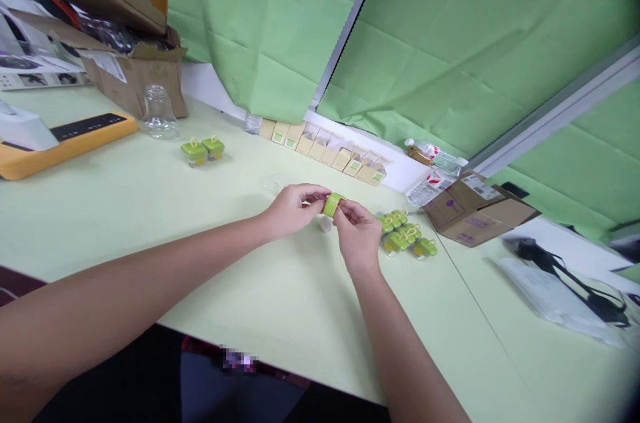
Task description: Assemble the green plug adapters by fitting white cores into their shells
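Observation:
Both my hands meet over the middle of the pale green table [125, 210]. My left hand [293, 208] and my right hand [357, 233] pinch a small green cap-like piece [333, 204] between their fingertips. A small clear part [325, 224] lies on the table just below the piece. A cluster of several green-topped small items [406, 236] sits right of my right hand. Two more green-topped items [203, 150] stand apart at the left.
A row of small beige boxes [325, 150] lines the back wall. An open cardboard box [475, 210] lies at the right, another [140, 70] at back left beside a glass bottle [159, 113]. A yellow device [60, 136] sits far left; plastic bags with black cables [565, 283] far right.

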Available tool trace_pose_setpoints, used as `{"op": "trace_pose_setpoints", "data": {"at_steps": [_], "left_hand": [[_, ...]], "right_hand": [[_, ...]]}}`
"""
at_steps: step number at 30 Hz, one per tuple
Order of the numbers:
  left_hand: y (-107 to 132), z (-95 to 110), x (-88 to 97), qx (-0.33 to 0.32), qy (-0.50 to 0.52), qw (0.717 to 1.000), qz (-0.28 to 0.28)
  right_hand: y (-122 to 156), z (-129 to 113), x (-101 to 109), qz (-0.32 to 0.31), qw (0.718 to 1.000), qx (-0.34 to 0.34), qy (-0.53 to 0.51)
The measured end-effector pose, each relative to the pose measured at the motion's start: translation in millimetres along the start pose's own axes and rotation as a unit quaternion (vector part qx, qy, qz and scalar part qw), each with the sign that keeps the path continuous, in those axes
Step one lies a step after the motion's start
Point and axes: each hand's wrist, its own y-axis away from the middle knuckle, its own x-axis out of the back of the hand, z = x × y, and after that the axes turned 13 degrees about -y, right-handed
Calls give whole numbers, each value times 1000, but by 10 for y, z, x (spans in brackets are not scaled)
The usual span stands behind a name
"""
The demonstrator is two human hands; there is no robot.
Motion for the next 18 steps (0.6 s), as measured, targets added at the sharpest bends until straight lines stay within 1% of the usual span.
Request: {"op": "trace_pose_setpoints", "data": {"at_steps": [4,6,8,12,18], "left_hand": [[-40,-15,31,74,93,992,-38],[-45,-27,44,95,110,988,-53],[-51,-46,52,94,98,989,-57],[-60,-69,62,68,40,995,-66],[-29,-5,78,62,-50,994,-70]], "right_hand": [[13,0,2,-11,1000,-17,12],[24,1,9,-12,999,-23,34],[30,3,16,-11,998,-25,54],[34,10,16,-6,997,-19,69],[65,1,-9,-2,997,-24,78]]}}
